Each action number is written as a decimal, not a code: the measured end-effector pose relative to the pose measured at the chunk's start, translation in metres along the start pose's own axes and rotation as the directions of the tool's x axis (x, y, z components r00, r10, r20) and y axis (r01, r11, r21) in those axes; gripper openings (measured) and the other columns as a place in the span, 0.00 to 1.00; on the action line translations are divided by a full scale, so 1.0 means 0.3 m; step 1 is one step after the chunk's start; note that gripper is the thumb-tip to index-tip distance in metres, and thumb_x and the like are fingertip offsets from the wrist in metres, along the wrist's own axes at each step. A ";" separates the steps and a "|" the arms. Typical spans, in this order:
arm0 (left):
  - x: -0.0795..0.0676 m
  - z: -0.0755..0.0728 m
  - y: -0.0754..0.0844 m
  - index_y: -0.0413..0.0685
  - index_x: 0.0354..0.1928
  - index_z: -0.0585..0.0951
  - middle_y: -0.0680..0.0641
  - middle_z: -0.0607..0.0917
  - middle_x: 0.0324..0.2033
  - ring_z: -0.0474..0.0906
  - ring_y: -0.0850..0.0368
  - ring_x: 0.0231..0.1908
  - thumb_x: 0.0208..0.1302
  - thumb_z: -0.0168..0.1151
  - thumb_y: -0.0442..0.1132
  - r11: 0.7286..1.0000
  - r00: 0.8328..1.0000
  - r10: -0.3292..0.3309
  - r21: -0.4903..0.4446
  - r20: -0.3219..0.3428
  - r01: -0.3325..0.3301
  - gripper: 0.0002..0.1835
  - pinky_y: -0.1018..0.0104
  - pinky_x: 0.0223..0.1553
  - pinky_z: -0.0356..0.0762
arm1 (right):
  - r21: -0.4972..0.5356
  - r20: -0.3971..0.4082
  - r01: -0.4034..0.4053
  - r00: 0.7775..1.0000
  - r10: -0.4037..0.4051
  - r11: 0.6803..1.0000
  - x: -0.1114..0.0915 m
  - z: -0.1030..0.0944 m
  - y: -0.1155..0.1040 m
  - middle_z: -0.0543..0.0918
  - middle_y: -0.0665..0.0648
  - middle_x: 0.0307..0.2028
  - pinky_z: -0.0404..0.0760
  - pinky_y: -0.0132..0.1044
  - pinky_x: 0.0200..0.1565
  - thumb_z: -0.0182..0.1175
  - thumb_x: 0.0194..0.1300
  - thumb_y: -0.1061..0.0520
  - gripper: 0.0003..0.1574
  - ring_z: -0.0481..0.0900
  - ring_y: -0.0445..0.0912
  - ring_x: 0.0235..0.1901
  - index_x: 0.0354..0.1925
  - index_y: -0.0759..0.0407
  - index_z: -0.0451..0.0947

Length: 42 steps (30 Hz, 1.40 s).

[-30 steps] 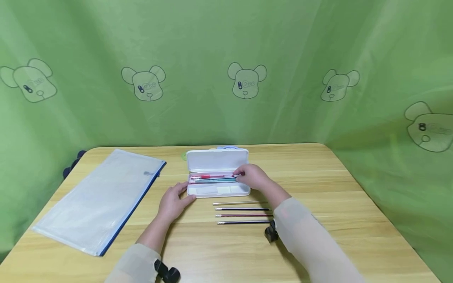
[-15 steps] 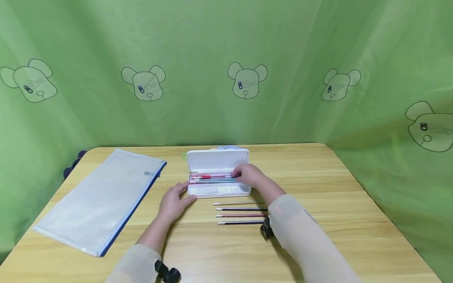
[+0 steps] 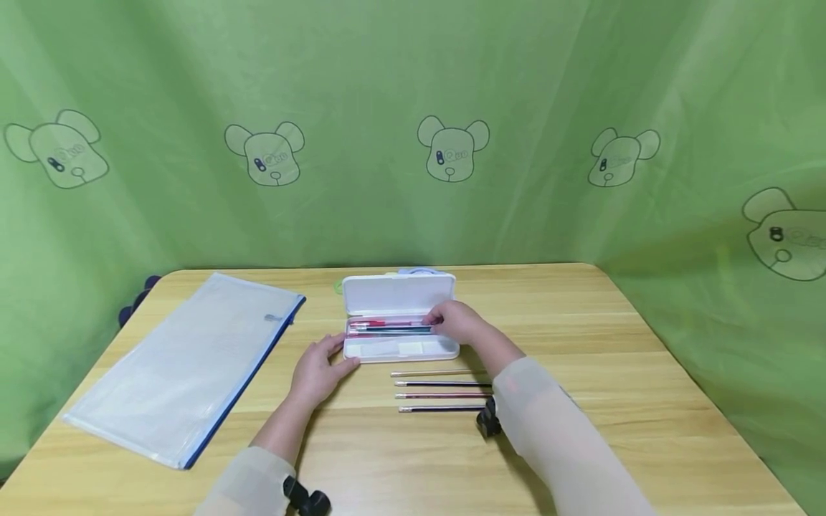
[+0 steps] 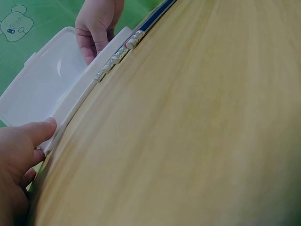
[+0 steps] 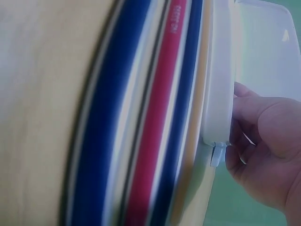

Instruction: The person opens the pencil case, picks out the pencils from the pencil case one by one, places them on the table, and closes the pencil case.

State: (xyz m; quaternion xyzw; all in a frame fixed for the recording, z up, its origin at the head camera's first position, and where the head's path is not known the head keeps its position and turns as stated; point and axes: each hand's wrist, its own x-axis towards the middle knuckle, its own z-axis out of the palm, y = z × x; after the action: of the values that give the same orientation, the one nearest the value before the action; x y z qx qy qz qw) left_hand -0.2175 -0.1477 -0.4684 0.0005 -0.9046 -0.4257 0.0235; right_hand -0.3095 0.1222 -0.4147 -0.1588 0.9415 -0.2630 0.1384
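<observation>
A white pencil case (image 3: 399, 295) stands with its lid up near the far side of the table. Inside it lie a red-capped pen (image 3: 376, 323) and slim pencils (image 3: 393, 330). My left hand (image 3: 318, 371) holds the case's near left corner, its thumb (image 4: 43, 129) on the front rim and the other fingers at the side. At the right end of the case, my right hand (image 3: 459, 322) has its fingers curled in over the tray, pinching a dark pencil's end. In the right wrist view, the case wall hides those fingertips.
Several pencils (image 3: 445, 383) lie side by side in front of the case, under the right forearm. A clear zip folder (image 3: 187, 369) with a blue edge covers the left of the table. Something light blue (image 3: 419, 271) shows behind the lid. A green curtain (image 3: 361, 215) hangs behind.
The right forearm has shifted slightly left, while its fingers stay at the case's right end. Pencils inside the case have shifted slightly. My left hand keeps its place.
</observation>
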 end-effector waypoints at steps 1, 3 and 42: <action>0.000 0.001 0.000 0.45 0.67 0.72 0.42 0.75 0.65 0.59 0.39 0.73 0.61 0.67 0.48 1.000 1.000 0.001 0.003 0.000 -0.001 0.33 0.42 0.75 0.49 | 0.008 -0.002 0.001 1.000 -0.001 1.000 -0.004 -0.002 -0.001 0.86 0.59 0.50 0.73 0.52 0.65 0.59 0.64 0.65 0.14 0.78 0.56 0.56 0.47 0.59 0.84; -0.001 0.001 0.001 0.45 0.67 0.72 0.41 0.75 0.65 0.59 0.39 0.72 0.61 0.67 0.48 1.000 1.000 0.005 0.008 -0.001 -0.005 0.33 0.42 0.75 0.49 | 0.008 -0.008 0.018 1.000 -0.018 1.000 -0.015 -0.009 0.000 0.86 0.59 0.50 0.73 0.52 0.64 0.59 0.65 0.65 0.14 0.79 0.56 0.56 0.48 0.60 0.84; -0.008 -0.006 0.008 0.45 0.68 0.70 0.40 0.72 0.68 0.57 0.38 0.73 0.63 0.66 0.49 1.000 0.999 -0.022 0.009 0.026 0.022 0.34 0.40 0.75 0.49 | 0.105 -0.057 0.177 0.983 -0.172 0.979 -0.512 -0.044 0.176 0.86 0.48 0.40 0.80 0.31 0.45 0.64 0.63 0.60 0.09 0.79 0.38 0.42 0.42 0.52 0.85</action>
State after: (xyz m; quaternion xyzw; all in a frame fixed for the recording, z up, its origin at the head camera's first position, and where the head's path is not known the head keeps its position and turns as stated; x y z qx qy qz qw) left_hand -0.2150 -0.1475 -0.4655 0.0049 -0.9066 -0.4219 0.0069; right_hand -0.1860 0.2282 -0.4052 -0.2268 0.9111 -0.3291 0.1007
